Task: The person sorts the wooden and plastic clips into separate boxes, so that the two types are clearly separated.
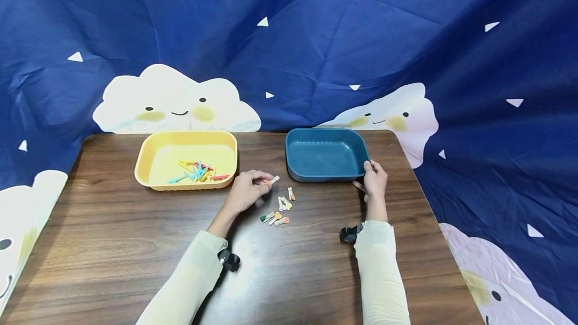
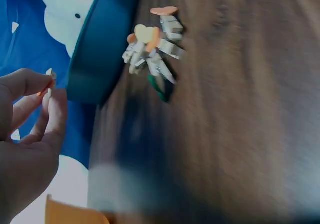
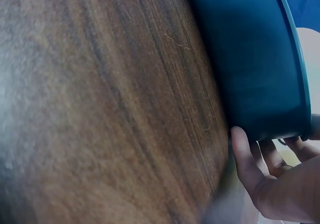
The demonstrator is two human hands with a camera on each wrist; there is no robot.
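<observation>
Near blue tray (image 1: 326,154): held by right hand (image 1: 375,180); left hand (image 1: 246,192) pinched one clip (image 1: 274,180); tray empty, loose clips (image 1: 280,209) left.

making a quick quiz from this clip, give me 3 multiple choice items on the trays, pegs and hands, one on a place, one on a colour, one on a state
1. Where does the loose pile of small pegs lie?
A. on the table between the two hands
B. inside the blue tray
C. on the cloth backdrop

2. What colour is the tray that has pegs in it?
A. blue
B. yellow
C. red

3. What is the right hand doing?
A. lying flat on the table
B. pinching a peg
C. gripping the near corner of the blue tray

Answers:
1 A, the head view shows the pile on the bare wood of the table, in front of the trays.
2 B, the coloured pegs lie in the yellow tray; the blue one shows none.
3 C, its fingers curl over the blue rim, while the left hand pinches a single peg.
</observation>
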